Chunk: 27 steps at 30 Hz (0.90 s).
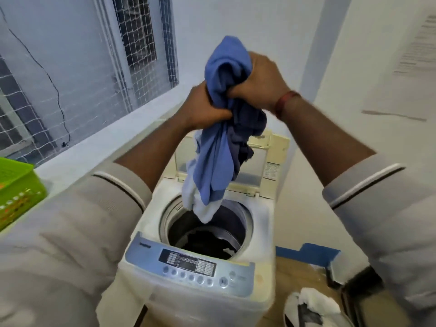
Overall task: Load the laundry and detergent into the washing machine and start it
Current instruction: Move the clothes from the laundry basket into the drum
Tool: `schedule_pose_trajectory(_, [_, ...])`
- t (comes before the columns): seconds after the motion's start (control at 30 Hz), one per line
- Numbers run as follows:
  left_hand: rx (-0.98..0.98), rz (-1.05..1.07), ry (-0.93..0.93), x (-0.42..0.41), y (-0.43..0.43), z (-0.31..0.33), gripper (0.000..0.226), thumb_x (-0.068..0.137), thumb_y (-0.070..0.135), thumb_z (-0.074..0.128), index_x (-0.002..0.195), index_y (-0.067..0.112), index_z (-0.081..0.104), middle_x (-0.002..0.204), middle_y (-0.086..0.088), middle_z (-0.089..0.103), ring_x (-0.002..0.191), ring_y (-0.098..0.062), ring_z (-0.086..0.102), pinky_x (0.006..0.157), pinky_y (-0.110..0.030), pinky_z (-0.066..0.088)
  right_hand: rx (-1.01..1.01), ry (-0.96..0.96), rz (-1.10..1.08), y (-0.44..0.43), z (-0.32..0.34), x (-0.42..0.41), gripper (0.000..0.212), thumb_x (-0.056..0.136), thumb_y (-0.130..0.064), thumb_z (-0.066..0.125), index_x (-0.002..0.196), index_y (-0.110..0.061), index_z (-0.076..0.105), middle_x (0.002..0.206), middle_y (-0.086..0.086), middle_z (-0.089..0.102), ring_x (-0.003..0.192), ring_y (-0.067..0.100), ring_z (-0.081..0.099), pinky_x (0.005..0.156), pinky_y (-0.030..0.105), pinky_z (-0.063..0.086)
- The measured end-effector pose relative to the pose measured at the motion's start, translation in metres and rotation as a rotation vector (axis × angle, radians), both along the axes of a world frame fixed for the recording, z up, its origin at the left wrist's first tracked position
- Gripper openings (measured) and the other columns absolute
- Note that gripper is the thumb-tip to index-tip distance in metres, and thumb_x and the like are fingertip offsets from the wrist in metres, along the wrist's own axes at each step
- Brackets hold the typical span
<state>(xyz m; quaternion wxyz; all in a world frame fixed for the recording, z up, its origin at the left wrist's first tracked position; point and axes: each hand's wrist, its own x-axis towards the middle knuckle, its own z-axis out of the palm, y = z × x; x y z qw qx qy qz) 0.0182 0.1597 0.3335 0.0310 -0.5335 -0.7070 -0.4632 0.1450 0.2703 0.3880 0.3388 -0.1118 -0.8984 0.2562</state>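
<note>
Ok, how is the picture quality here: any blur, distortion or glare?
Head view: wide-angle bending at the meshed window; motion blur on the beige sleeves, green plastic basket and white paper notice; the blue cloth bundle, left hand and right hand are fairly sharp; even, bluish light, no glare.

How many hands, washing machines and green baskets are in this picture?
Hands: 2, the left hand and the right hand, both gripping the bundle of clothes
Washing machine: 1, lid open
Green basket: 1
Total: 4
</note>
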Motion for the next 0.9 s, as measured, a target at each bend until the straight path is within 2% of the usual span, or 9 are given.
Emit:
schedule_pose_trajectory(0.07, [-0.032, -0.023, -0.067, -0.019, -0.003, -0.038, 0.06, 0.052, 0.043, 0.065, 0.101, 0.008, 0.064, 0.097, -0.008, 0.065, 0.088, -0.013, 0.057, 0.069, -0.019, 0.049, -0.036, -0.047, 0.007, 0.0, -0.039, -0.024, 0.044, 0.062, -0.025, 0.076, 0.104, -0.021, 0.064, 0.098, -0.005, 0.065, 0.091, 0.014, 0.06, 0.071, 0.018, 0.046])
schedule_pose_trajectory(0.13, [-0.105, -0.034, -0.156, -0.033, -0.006, -0.084, 0.046, 0.053, 0.039, 0.067, 0.091, 0.014, 0.063, 0.09, -0.008, 0.065, 0.082, -0.016, 0.059, 0.068, -0.028, 0.05, -0.078, -0.104, 0.007, 0.003, -0.084, -0.042, 0.047, 0.063, -0.026, 0.076, 0.108, -0.017, 0.064, 0.105, 0.002, 0.069, 0.093, 0.021, 0.062, 0.079, 0.034, 0.051])
schedule_pose_trajectory(0.2, [-0.229, -0.058, -0.236, -0.046, -0.006, -0.135, 0.04, 0.057, 0.038, 0.07, 0.088, 0.013, 0.064, 0.089, -0.011, 0.065, 0.082, -0.023, 0.061, 0.07, -0.033, 0.052, -0.117, -0.199, 0.001, 0.003, -0.131, -0.055, 0.049, 0.066, -0.025, 0.077, 0.112, -0.014, 0.062, 0.111, 0.008, 0.069, 0.097, 0.028, 0.063, 0.083, 0.04, 0.051])
schedule_pose_trajectory(0.27, [-0.427, -0.086, -0.286, -0.051, -0.003, -0.183, 0.041, 0.069, 0.022, 0.077, 0.103, 0.001, 0.067, 0.106, -0.021, 0.065, 0.098, -0.034, 0.06, 0.084, -0.044, 0.051, -0.152, -0.342, 0.001, 0.001, -0.183, -0.06, 0.054, 0.07, -0.027, 0.08, 0.118, -0.011, 0.06, 0.117, 0.013, 0.066, 0.103, 0.032, 0.061, 0.087, 0.042, 0.05])
schedule_pose_trajectory(0.33, [-0.642, -0.105, -0.288, -0.052, -0.009, -0.222, 0.053, 0.076, 0.008, 0.077, 0.124, -0.004, 0.057, 0.124, -0.022, 0.057, 0.113, -0.033, 0.054, 0.101, -0.045, 0.042, -0.203, -0.516, -0.021, 0.0, -0.236, -0.059, 0.07, 0.064, -0.039, 0.081, 0.122, -0.009, 0.057, 0.122, 0.015, 0.062, 0.109, 0.033, 0.06, 0.09, 0.041, 0.049])
schedule_pose_trajectory(0.43, [-0.808, -0.075, -0.189, -0.047, -0.034, -0.275, 0.089, 0.076, 0.023, 0.079, 0.145, -0.001, 0.028, 0.149, -0.019, 0.034, 0.138, -0.03, 0.032, 0.112, -0.033, 0.022, -0.304, -0.743, -0.089, -0.001, -0.303, -0.041, 0.102, 0.062, -0.049, 0.086, 0.146, -0.019, 0.037, 0.148, 0.015, 0.038, 0.132, 0.032, 0.043, 0.108, 0.041, 0.038])
schedule_pose_trajectory(0.53, [-0.852, 0.086, -0.086, -0.044, -0.054, -0.314, 0.122, 0.069, 0.048, 0.078, 0.152, 0.014, -0.005, 0.16, -0.012, -0.002, 0.147, -0.03, 0.002, 0.117, -0.045, 0.01, -0.245, -0.862, -0.167, -0.003, -0.35, -0.017, 0.109, 0.068, -0.059, 0.077, 0.153, -0.032, 0.014, 0.162, 0.009, 0.008, 0.148, 0.03, 0.012, 0.119, 0.046, 0.018])
schedule_pose_trajectory(0.67, [-0.875, 0.098, 0.127, -0.039, -0.053, -0.324, 0.121, 0.071, 0.061, 0.069, 0.15, 0.02, -0.012, 0.159, -0.014, -0.014, 0.146, -0.032, -0.009, 0.118, -0.052, 0.005, -0.178, -0.908, -0.23, -0.006, -0.37, -0.002, 0.111, 0.067, -0.073, 0.068, 0.151, -0.044, 0.001, 0.163, 0.002, -0.009, 0.149, 0.032, -0.002, 0.117, 0.055, 0.014])
schedule_pose_trajectory(0.9, [-0.815, 0.056, 0.202, -0.018, -0.022, -0.318, 0.118, 0.074, 0.069, 0.059, 0.15, 0.019, -0.017, 0.157, -0.012, -0.023, 0.145, -0.031, -0.019, 0.116, -0.05, -0.002, -0.137, -0.836, -0.294, 0.009, -0.358, 0.027, 0.107, 0.072, -0.075, 0.061, 0.151, -0.043, -0.004, 0.161, 0.0, -0.019, 0.148, 0.031, -0.015, 0.115, 0.061, 0.001])
